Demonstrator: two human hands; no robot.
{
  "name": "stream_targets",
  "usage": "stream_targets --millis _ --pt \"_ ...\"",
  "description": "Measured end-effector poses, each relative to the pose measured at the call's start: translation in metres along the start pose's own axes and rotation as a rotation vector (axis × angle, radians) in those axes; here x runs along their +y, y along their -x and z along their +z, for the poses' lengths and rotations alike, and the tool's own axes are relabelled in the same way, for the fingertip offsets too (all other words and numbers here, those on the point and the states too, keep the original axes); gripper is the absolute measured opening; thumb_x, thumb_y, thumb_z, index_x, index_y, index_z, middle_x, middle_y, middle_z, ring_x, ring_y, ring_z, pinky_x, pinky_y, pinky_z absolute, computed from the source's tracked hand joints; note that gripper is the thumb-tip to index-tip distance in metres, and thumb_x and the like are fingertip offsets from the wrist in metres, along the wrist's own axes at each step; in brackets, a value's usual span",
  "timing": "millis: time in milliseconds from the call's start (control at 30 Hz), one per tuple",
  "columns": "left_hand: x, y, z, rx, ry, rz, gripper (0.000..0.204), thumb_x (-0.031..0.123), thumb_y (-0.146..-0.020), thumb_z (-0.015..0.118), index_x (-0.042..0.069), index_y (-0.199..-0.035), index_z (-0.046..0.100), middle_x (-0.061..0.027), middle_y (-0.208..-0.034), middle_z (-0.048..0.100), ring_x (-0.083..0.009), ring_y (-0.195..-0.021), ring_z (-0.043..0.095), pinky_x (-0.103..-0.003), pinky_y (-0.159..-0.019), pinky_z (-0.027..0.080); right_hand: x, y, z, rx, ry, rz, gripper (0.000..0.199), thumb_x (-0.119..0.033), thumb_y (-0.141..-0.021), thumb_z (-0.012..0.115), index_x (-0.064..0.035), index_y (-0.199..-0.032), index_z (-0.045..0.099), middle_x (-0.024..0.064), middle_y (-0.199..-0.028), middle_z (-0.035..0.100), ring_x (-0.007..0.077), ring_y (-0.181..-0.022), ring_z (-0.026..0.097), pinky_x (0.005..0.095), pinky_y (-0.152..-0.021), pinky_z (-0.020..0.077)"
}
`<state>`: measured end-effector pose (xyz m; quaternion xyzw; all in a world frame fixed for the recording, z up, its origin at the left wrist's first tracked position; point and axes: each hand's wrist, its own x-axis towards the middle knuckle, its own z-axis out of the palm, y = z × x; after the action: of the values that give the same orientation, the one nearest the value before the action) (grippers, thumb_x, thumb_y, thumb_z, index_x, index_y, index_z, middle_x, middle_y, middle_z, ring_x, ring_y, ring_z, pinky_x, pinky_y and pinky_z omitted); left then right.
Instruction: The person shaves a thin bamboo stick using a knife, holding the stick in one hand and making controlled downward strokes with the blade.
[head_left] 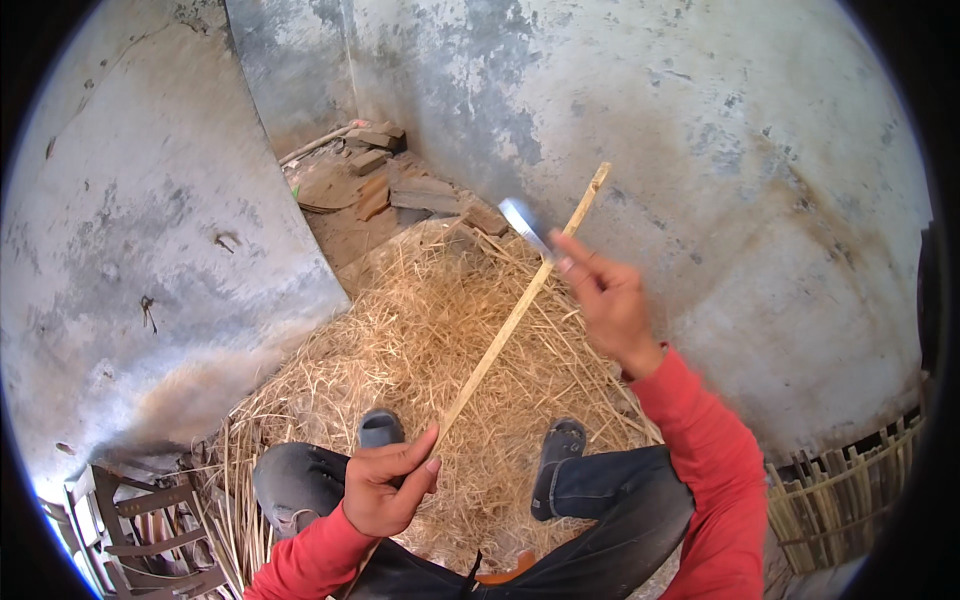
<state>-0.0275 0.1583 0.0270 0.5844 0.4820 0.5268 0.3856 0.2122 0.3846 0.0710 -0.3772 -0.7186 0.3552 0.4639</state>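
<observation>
A long, pale, flat strip that looks like split bamboo (493, 350) slants from the lower middle up to the right. My left hand (388, 485) pinches its lower part between thumb and fingers; a thin length runs on below the wrist. Farther up, my right hand (612, 305) is closed on a knife (522, 224), whose shiny blade is smeared by motion and crosses the strip. The knife's handle is hidden in the fingers. Whether the edge touches the strip I cannot tell. The strip's upper end stands free beyond the right hand, in front of the wall.
Straw-coloured shavings (390, 320) cover the floor between and beyond my feet, which wear dark sandals (560, 450). Bricks (372, 160) lie in the far corner between stained walls (720, 160). Thin sticks (238, 480) and a wooden frame (150, 545) are at left, a slatted basket (850, 500) at right.
</observation>
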Motion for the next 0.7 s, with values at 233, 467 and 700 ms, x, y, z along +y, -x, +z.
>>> stream_targets --millis 233,467,700 --pt "-0.009 -0.005 0.004 0.090 0.049 -0.071 0.041 -0.005 -0.094 0.063 0.000 -0.135 0.063 -0.0046 -0.072 0.066 -0.0063 -0.061 0.058 -0.022 -0.055 0.045 -0.050 0.059 0.058 -0.490 -0.039 -0.149 0.034 -0.009 -0.098 0.064 -0.0060 -0.131 0.067 0.0140 -0.104 0.077 0.0072 -0.068 0.064 0.0243 -0.064 0.0527" --pt "0.001 -0.001 -0.005 -0.031 0.299 -0.246 0.040 -0.001 -0.101 0.055 0.001 -0.140 0.058 -0.0017 -0.070 0.061 -0.0043 -0.055 0.049 -0.021 -0.051 0.039 -0.034 0.016 0.033 0.010 0.028 -0.287 0.033 -0.011 -0.100 0.063 -0.0065 -0.132 0.067 0.0051 -0.089 0.075 0.0042 -0.063 0.056 0.0252 -0.057 0.0463" --pt "0.007 0.005 -0.007 -0.188 0.369 -0.383 0.041 0.003 -0.105 0.049 0.002 -0.146 0.052 -0.0011 -0.071 0.059 -0.0027 -0.054 0.043 -0.020 -0.049 0.034 -0.006 -0.028 -0.042 0.388 0.205 -0.203 0.034 -0.011 -0.101 0.062 -0.0080 -0.134 0.066 -0.0072 -0.074 0.054 0.0020 -0.063 0.038 0.0217 -0.056 0.0333"
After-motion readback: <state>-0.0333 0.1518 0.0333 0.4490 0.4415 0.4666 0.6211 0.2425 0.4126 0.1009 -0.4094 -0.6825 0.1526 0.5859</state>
